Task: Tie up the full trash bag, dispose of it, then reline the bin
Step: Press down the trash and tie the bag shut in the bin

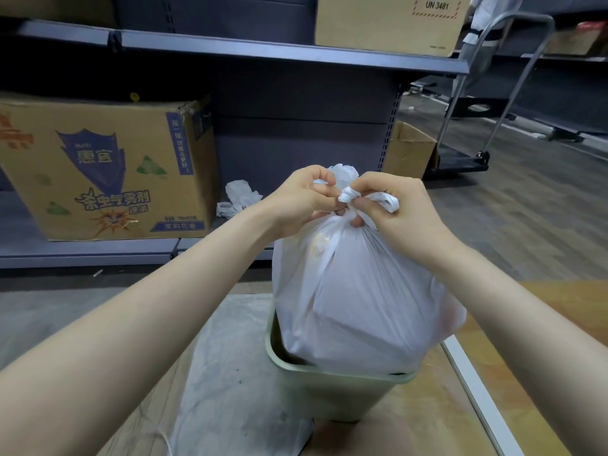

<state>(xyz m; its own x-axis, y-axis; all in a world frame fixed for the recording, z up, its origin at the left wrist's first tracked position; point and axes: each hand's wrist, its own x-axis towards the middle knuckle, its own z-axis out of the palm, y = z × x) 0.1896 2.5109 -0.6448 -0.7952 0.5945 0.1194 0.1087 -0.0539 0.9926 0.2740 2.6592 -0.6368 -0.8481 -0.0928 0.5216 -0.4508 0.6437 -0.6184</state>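
A full white trash bag (358, 301) stands in a pale green bin (332, 390) on the floor, its bulging body rising well above the bin's rim; its neck is gathered into a twisted knot (349, 195) at the top, between the person's two hands. The left hand (299, 200) has its fingers curled in and pinches the plastic on the left side of the knot, with a loose flap of the bag showing behind its knuckles; the right hand (398, 209) grips the other twisted end of the bag, which sticks out white past the thumb, while its lower fingers curl round the neck just under the knot. Both bare forearms reach in from the lower corners of the view.

Behind the bin runs a dark metal shelf (263, 49); on its lowest level sits a large printed cardboard box (108, 169) at the left, and just beside that box lies a crumpled white plastic bag (238, 197). A second carton (391, 21) rests on the upper shelf; a small open box (411, 151) stands on the floor at the shelf's end, near a flat hand trolley (467, 159); part of another person (483, 28) shows at the top right.
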